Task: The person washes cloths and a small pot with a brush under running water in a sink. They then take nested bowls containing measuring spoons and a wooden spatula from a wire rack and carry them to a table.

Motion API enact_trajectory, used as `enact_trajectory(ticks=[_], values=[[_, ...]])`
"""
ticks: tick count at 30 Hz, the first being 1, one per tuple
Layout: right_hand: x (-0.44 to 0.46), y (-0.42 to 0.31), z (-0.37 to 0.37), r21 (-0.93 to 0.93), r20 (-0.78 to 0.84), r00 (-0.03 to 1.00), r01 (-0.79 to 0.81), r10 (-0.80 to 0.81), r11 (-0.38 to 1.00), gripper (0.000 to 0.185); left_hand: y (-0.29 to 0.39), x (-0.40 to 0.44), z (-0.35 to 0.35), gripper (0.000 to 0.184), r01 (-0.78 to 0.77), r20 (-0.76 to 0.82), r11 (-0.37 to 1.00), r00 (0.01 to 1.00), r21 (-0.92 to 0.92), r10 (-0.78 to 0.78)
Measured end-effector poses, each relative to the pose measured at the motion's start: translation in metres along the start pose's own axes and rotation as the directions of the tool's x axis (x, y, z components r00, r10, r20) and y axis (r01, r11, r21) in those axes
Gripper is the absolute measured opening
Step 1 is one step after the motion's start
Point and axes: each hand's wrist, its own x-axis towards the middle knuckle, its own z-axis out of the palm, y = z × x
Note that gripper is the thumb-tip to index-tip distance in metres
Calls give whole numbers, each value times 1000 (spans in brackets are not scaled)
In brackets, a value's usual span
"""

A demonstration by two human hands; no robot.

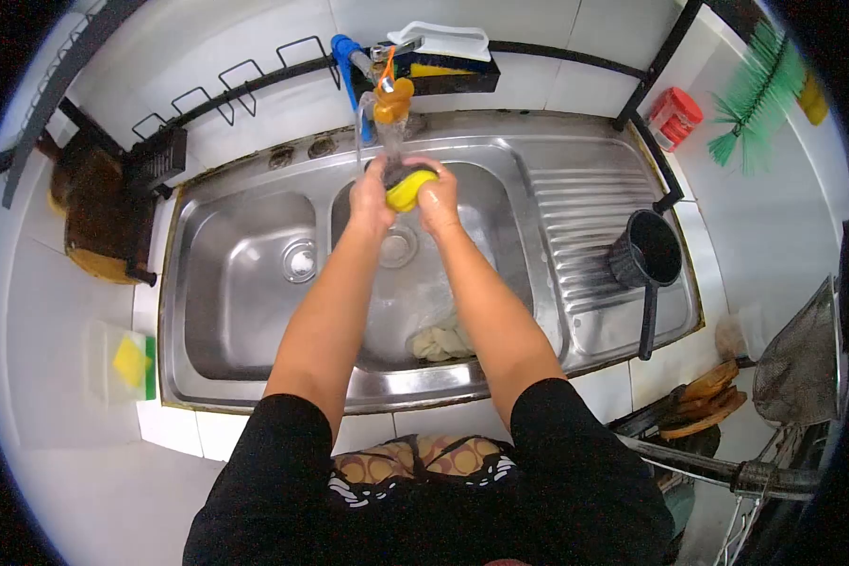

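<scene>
Under the running tap (pixel 393 99), both my hands hold a small rounded thing, yellow in front (pixel 409 191) and dark behind; its exact kind does not show clearly. My left hand (pixel 372 203) is closed against its left side. Fingers of my right hand (pixel 438 198) wrap its right side, the thumb near the yellow part. Water falls on the dark part. Below my hands is the right basin of the steel sink (pixel 486 274), where a pale crumpled cloth (pixel 441 341) lies near the front wall.
A black dipper (pixel 647 250) stands on the ridged drainboard, its handle toward me. A red-lidded jar (pixel 674 120) and a green bristle brush (pixel 753 99) are at the right wall. At left, a clear container (pixel 113 363) holds a yellow sponge. A black rack (pixel 575 58) runs behind the tap.
</scene>
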Motion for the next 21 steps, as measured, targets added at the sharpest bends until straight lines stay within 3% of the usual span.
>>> enact_trajectory(ticks=[1, 2, 4, 7, 8, 10, 13, 15, 16, 17, 18, 19, 20, 21], values=[[-2, -7, 3, 144, -31, 976, -208, 214, 967, 33, 5, -8, 13, 43, -44, -118, 990, 991, 137, 60], [0, 1, 6, 251, -65, 960, -248, 272, 936, 29, 11, -18, 22, 41, -113, -157, 889, 967, 443, 201], [10, 30, 10, 456, -113, 911, -306, 396, 836, 21, 19, -41, 36, 39, -126, -98, 426, 879, 896, 467], [22, 52, 15, 434, -9, 854, -466, 521, 771, 12, 19, -37, 36, 32, -259, 155, 129, 835, 957, 528], [21, 57, 15, 463, 86, 828, -525, 554, 714, 12, 18, -37, 35, 27, -314, 284, -56, 751, 948, 596], [13, 31, 21, 494, 275, 757, -641, 593, 588, 14, 21, -40, 33, 26, -351, 314, -47, 759, 935, 571], [20, 46, 22, 500, 371, 681, -719, 632, 482, 17, 24, -36, 24, 26, -423, 359, -16, 747, 906, 560], [23, 35, 26, 87, 141, 716, -697, 684, 712, 18, 22, -24, 6, 28, -393, 312, 23, 765, 919, 564], [23, 26, 28, -147, 30, 749, -651, 662, 744, 18, 15, -11, -14, 30, -334, 248, 50, 786, 941, 566], [27, 34, 27, -311, -27, 857, -496, 515, 810, 19, 11, -4, -25, 32, -274, 184, 78, 804, 959, 566], [34, 50, 24, -472, -52, 938, -325, 343, 819, 20, 15, -14, -20, 34, -105, -72, 390, 907, 915, 415], [39, 59, 20, -621, -45, 987, -149, 155, 769, 22, 20, -34, -9, 37, 104, -281, 637, 942, 764, 183], [38, 52, 16, -648, 1, 996, -65, 86, 758, 25, 22, -46, -3, 39, 328, -413, 786, 905, 525, -102], [35, 37, 12, -672, 48, 999, 17, 20, 741, 27, 21, -46, -6, 40, 327, -345, 797, 925, 507, -160]])
